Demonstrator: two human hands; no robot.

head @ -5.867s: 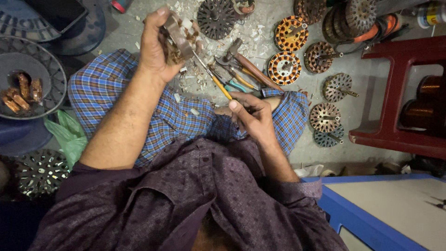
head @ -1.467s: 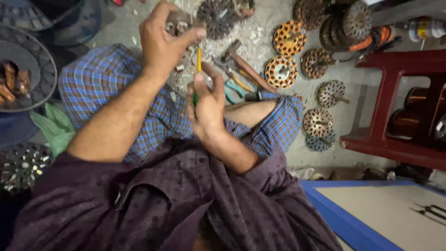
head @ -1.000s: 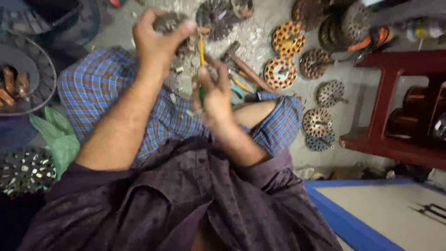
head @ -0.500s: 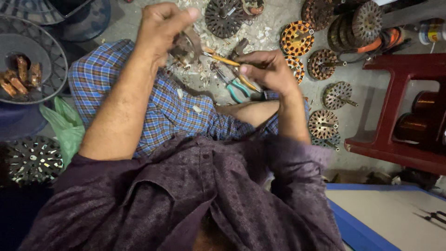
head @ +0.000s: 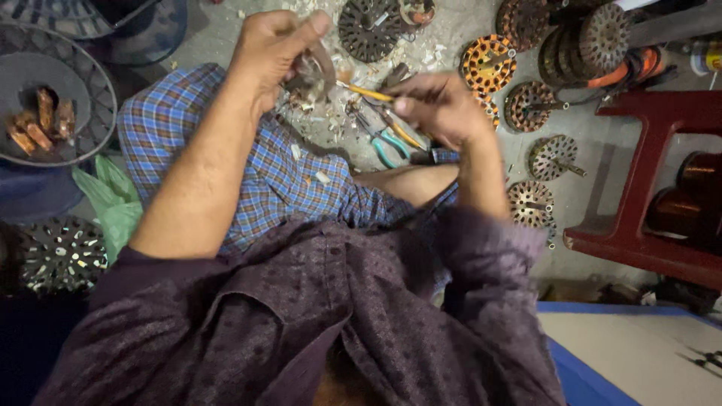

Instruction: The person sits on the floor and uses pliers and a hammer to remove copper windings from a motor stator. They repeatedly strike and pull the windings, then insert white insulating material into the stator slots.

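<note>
My left hand (head: 272, 43) is raised over my lap and grips a small round metal motor part (head: 314, 72), mostly hidden by the fingers. My right hand (head: 436, 105) holds a thin yellow-handled tool (head: 370, 92), a screwdriver by its look, lying nearly level with its tip against that part. Both hands hover above my blue checked cloth (head: 263, 165) and the grey floor strewn with white scraps.
Pliers with teal handles (head: 383, 144) lie on the floor under the hands. Several round wound motor cores (head: 487, 63) lie at the upper right, one dark core (head: 367, 27) at the top. A red stool (head: 647, 188) stands right. A wire fan guard (head: 53, 98) holding copper pieces is left.
My right hand swung out to the right and turned the yellow-handled tool from upright to nearly level. My left hand kept its hold on the metal part.
</note>
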